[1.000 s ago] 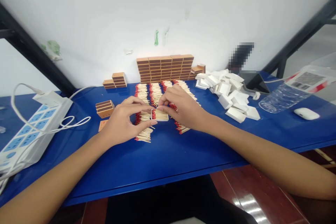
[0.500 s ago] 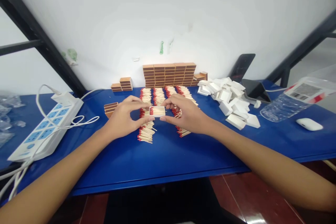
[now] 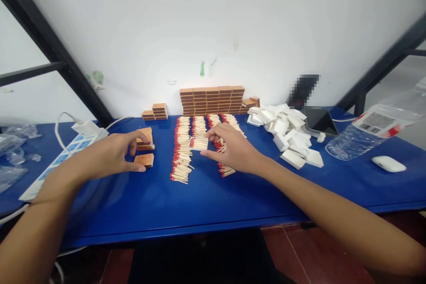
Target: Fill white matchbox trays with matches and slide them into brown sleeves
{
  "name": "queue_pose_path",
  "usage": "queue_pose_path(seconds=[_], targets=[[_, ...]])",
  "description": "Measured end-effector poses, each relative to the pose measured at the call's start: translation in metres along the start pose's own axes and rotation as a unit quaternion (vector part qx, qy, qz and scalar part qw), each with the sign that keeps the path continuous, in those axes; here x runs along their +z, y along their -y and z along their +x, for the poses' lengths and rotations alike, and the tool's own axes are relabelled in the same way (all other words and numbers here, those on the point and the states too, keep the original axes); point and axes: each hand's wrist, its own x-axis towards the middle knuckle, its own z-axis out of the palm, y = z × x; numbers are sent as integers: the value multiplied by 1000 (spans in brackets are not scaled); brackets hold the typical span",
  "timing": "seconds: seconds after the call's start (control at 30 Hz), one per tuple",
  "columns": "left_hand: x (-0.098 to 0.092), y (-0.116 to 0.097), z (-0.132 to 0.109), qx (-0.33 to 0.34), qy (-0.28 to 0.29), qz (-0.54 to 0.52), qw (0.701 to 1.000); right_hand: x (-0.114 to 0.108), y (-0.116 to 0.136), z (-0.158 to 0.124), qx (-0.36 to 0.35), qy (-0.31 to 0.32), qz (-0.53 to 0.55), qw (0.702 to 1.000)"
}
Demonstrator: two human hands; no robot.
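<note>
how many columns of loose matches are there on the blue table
4: the leftmost column, left of the white tray; the second column, beyond that tray; then the third column and fourth column, where the right hand may hide some matches.

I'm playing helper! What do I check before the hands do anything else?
1. Right hand holding the white tray: ok.
2. Matches in the tray, red heads at one end: ok.
3. Left hand closed on the front orange box: not ok, it's spread open.
4. Inside of that box: cannot tell, hidden.
5. White tray pile away from both hands: ok.
</note>
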Motion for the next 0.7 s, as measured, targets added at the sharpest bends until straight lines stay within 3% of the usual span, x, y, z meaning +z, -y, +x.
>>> queue_pose_path(seconds=[0.13, 0.4, 0.57, 0.7], targets=[[7, 10, -3, 62, -44, -15, 997, 1, -1, 0, -7, 0, 0, 1000], [8, 12, -4, 61, -22, -27, 998, 0, 1, 1, 5, 2, 3, 1000], [7, -17, -2, 80, -74, -69, 992, 3, 3, 0, -7, 0, 17, 1000], [17, -50, 4, 86, -121, -125, 981, 7, 8, -1, -5, -24, 22, 999]])
